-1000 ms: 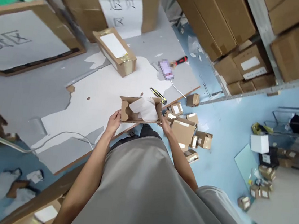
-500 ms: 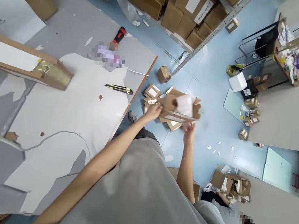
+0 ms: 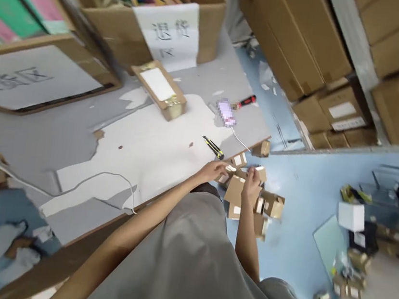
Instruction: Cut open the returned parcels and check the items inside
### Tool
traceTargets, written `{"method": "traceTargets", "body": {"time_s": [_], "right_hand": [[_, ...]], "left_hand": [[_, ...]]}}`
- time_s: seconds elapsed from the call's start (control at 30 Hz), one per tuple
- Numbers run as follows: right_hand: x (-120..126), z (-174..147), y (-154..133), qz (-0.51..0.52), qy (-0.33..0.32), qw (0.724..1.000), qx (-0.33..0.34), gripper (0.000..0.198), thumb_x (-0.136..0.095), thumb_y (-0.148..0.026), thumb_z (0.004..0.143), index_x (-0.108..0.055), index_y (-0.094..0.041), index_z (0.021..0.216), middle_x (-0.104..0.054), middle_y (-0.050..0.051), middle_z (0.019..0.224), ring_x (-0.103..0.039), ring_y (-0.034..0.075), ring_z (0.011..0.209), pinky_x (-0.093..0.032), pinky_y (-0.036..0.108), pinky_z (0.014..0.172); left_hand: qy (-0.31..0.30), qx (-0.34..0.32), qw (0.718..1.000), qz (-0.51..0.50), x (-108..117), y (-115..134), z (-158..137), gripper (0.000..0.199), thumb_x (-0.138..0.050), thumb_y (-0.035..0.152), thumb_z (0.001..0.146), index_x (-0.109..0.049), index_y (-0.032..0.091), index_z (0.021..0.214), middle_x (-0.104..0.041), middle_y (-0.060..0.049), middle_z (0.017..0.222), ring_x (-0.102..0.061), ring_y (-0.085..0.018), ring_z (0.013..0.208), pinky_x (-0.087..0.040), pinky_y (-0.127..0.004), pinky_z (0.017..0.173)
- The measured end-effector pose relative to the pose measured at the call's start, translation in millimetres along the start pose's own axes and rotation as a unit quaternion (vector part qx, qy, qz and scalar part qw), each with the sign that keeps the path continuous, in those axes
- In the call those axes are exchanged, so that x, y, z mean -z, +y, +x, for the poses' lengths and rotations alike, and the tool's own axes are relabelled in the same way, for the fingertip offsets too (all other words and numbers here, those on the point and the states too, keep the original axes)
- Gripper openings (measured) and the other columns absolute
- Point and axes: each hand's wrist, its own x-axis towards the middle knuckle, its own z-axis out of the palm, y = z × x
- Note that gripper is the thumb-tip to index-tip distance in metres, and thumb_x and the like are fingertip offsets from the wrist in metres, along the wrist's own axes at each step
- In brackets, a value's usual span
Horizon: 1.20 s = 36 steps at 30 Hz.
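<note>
My left hand point(image 3: 213, 170) is above the table's front edge, fingers loosely stretched out to the right and apart, with nothing seen in them. To its right my right hand point(image 3: 253, 181) is raised with its fingers curled in; whether they hold anything is hidden. Below and behind both hands, a pile of cardboard boxes point(image 3: 235, 190) lies on the floor. One box point(image 3: 273, 205) is at the pile's right side. On the table near my left hand lies a black and yellow utility knife point(image 3: 213, 148).
A taped long carton point(image 3: 161, 90) lies on the table point(image 3: 162, 159). Behind it stands a large open box point(image 3: 118, 37) with a handwritten sheet. A red and black handled tool point(image 3: 246, 101) and a pale purple object point(image 3: 226, 112) with a white cable lie nearby. Shelves hold cartons point(image 3: 293, 35).
The view has swung left toward the table. The open box with white filling, earlier at my hands, is no longer between them. My right hand has gone from spread to curled fingers.
</note>
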Motion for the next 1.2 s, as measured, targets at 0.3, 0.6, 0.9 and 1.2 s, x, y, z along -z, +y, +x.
{"method": "traceTargets", "body": {"time_s": [0.3, 0.6, 0.9, 1.2], "right_hand": [[-295.6, 15.4, -167.8, -0.134, -0.460, 0.826, 0.296, 0.102, -0.088, -0.074, 0.094, -0.054, -0.018, 0.172, -0.040, 0.029, 0.187, -0.030, 0.048, 0.181, -0.035, 0.072, 0.146], [-384.5, -62.5, -173.9, -0.244, -0.479, 0.771, 0.340, 0.124, -0.087, -0.043, 0.093, -0.017, -0.015, 0.192, -0.027, 0.033, 0.185, -0.032, 0.059, 0.171, -0.042, 0.087, 0.134], [-251.1, -11.5, -120.6, -0.295, -0.661, 0.522, 0.451, 0.135, -0.100, -0.033, 0.078, -0.030, -0.024, 0.193, -0.036, 0.025, 0.188, -0.039, 0.055, 0.170, -0.045, 0.077, 0.139], [-187.6, -6.6, -49.1, -0.175, -0.685, 0.675, 0.211, 0.159, -0.106, -0.058, 0.078, -0.008, -0.020, 0.197, -0.023, 0.027, 0.200, -0.035, 0.047, 0.183, -0.043, 0.064, 0.145]], "left_hand": [[0.397, 0.021, 0.911, -0.115, 100.5, 3.5, -38.6, 0.056, -0.079, 0.053, 0.088, -0.079, 0.019, 0.133, -0.089, -0.019, 0.129, -0.083, -0.030, 0.111, -0.064, -0.050, 0.110], [0.567, 0.059, 0.808, -0.152, 91.1, -8.7, -112.5, 0.080, -0.085, 0.076, 0.083, -0.078, 0.017, 0.135, -0.086, -0.023, 0.137, -0.085, -0.034, 0.116, -0.066, -0.055, 0.113], [0.657, 0.138, 0.728, -0.137, 102.3, -37.2, -161.3, 0.094, -0.080, 0.024, 0.079, -0.058, 0.019, 0.170, -0.065, -0.025, 0.173, -0.078, -0.037, 0.143, -0.064, -0.055, 0.123], [0.533, 0.120, 0.834, -0.071, 121.1, -54.2, -174.4, 0.097, -0.091, 0.020, 0.058, -0.070, 0.018, 0.152, -0.075, -0.017, 0.160, -0.067, -0.042, 0.155, -0.058, -0.055, 0.131]]}}
